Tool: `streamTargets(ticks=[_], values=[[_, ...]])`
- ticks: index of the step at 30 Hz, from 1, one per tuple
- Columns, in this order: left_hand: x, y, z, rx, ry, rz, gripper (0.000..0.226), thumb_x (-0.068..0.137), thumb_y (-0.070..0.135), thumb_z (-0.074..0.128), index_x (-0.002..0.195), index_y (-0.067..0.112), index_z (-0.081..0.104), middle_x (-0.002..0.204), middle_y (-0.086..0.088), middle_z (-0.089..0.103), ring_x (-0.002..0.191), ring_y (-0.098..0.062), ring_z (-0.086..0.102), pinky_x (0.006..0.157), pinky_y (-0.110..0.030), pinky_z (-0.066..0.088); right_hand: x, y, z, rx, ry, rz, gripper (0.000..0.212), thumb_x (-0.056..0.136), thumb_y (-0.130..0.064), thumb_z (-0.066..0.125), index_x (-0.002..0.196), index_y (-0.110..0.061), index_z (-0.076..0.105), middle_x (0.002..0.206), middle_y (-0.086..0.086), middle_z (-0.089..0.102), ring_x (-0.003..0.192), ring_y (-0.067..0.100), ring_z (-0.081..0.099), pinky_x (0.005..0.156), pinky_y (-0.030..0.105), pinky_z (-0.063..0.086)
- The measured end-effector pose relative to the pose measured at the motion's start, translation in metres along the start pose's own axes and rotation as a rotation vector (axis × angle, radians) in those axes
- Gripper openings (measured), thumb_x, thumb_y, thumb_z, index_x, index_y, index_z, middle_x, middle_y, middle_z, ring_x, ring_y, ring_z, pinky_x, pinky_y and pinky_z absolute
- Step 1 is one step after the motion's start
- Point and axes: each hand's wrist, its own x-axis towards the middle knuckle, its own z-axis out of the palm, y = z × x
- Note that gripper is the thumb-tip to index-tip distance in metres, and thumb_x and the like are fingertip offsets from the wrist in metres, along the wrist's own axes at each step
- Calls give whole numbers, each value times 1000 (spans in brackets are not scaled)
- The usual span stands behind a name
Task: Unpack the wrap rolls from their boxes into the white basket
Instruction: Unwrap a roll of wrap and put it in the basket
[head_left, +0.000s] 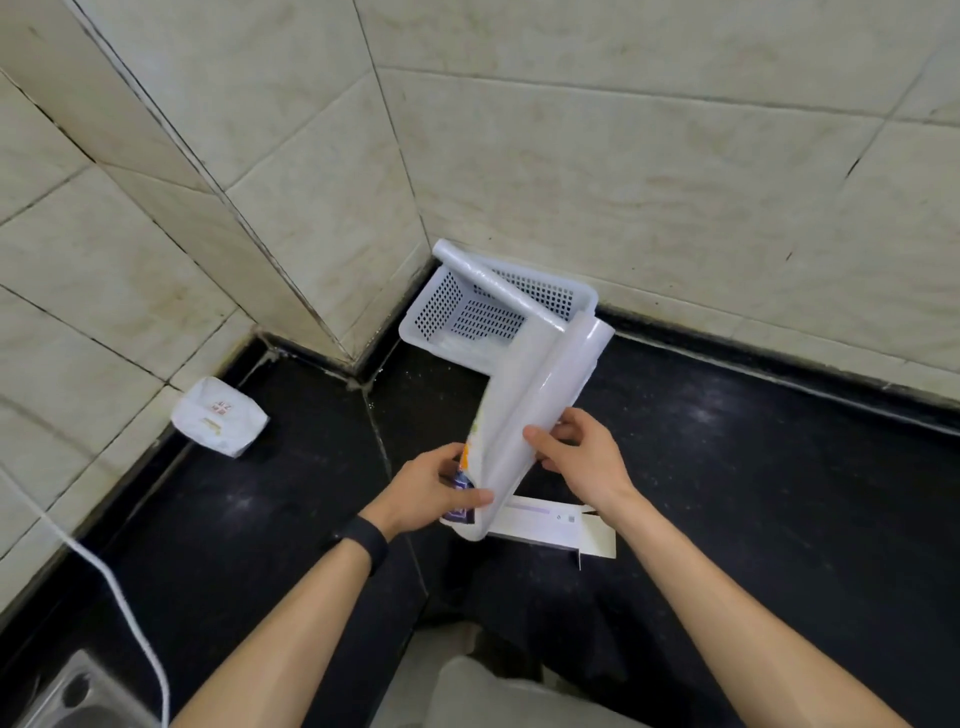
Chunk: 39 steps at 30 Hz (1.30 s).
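A white perforated basket (431, 306) stands in the tiled corner on the black counter. One thin wrap roll (493, 283) lies slanted across its rim. Both hands hold a thicker translucent wrap roll (550, 395) in front of the basket, its far end by the basket's right corner. My right hand (582, 452) grips the roll's near part. My left hand (436, 483) holds the roll's lower end together with a colourful box or label (465, 483); which it is I cannot tell. An opened white box (556, 527) lies flat on the counter beneath the hands.
A small white packet (221, 415) lies at the left near the wall. A white cable (124, 597) runs down the left side toward a steel sink corner (67, 696). Tiled walls close in the counter at the back and left.
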Motion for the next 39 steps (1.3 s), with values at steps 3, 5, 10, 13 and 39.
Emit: streamTargets(ticks=[3, 5, 10, 13, 39], values=[[2, -18, -26, 31, 141, -45, 34, 80, 24, 81, 111, 22, 67, 96, 4, 73, 86, -16, 70, 81, -36, 59, 8, -7, -7, 19, 21, -30, 36, 80, -37, 79, 111, -26, 64, 98, -3, 75, 87, 17, 74, 81, 44, 62], [3, -34, -46, 243, 241, -87, 29, 84, 26, 74, 111, 25, 63, 95, 1, 70, 82, -20, 68, 79, -37, 56, 13, -12, -14, 18, 42, -56, 37, 80, -39, 79, 112, -27, 64, 97, -5, 75, 87, 13, 74, 82, 42, 62], [9, -66, -82, 568, 320, -186, 26, 90, 27, 55, 113, 37, 58, 101, 2, 68, 92, -24, 64, 75, -37, 51, 28, -21, -25, -125, 155, -94, 42, 79, -49, 77, 115, -35, 60, 98, -11, 71, 84, -2, 69, 76, 28, 56], [28, -75, -88, 697, 270, -167, 32, 92, 27, 52, 122, 39, 56, 116, 0, 66, 104, -23, 62, 83, -37, 51, 39, -29, -23, -209, 187, -109, 43, 81, -49, 75, 117, -37, 56, 100, -15, 67, 80, -13, 63, 65, 13, 46], [258, -47, -128, 626, 349, 33, 85, 95, 59, 28, 152, 24, -25, 160, 6, -30, 150, -14, -16, 122, -48, -2, 228, -89, 70, -1140, 78, -334, 53, 98, -40, 54, 146, -26, 36, 136, 10, 48, 114, 31, 52, 85, 47, 54]])
